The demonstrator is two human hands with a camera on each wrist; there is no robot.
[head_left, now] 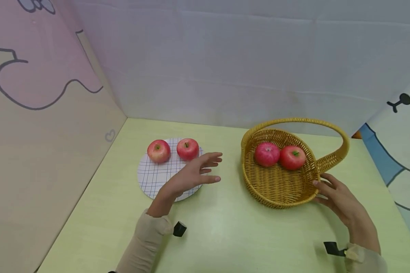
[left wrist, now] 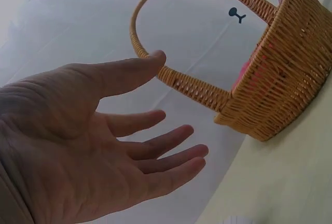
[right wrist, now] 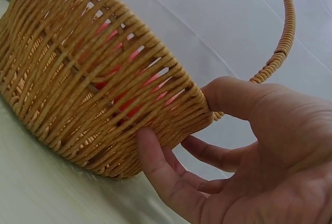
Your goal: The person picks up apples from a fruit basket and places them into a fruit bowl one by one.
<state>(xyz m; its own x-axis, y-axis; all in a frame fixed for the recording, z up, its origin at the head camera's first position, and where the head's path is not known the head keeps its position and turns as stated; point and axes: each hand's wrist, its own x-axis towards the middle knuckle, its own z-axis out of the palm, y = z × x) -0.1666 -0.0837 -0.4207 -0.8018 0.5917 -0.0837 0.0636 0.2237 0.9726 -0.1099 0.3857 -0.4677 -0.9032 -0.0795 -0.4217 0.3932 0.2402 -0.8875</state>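
Observation:
A round wicker basket [head_left: 273, 185] with a tall arched handle stands on the right half of the table. Inside it, a pinkish-red apple [head_left: 267, 154] touches a redder apple [head_left: 292, 157] with a green leaf. My right hand [head_left: 343, 206] holds the basket's right side, thumb at the rim and fingers against the outer weave [right wrist: 104, 89]. Over the right edge of a white checked plate [head_left: 153, 176], my left hand [head_left: 189, 174] hovers with fingers extended, holding nothing. Two apples, one on the left [head_left: 158, 151] and one on the right [head_left: 188, 149], lie on the plate's far part.
The pale yellow-green table [head_left: 225, 235] meets a whitish back wall [head_left: 225, 68]. A panel with pink and cream drawings [head_left: 48, 151] borders the left side. On the right stands a panel with a cartoon face [head_left: 403, 151]. The basket's handle [head_left: 294, 120] arches above its rim.

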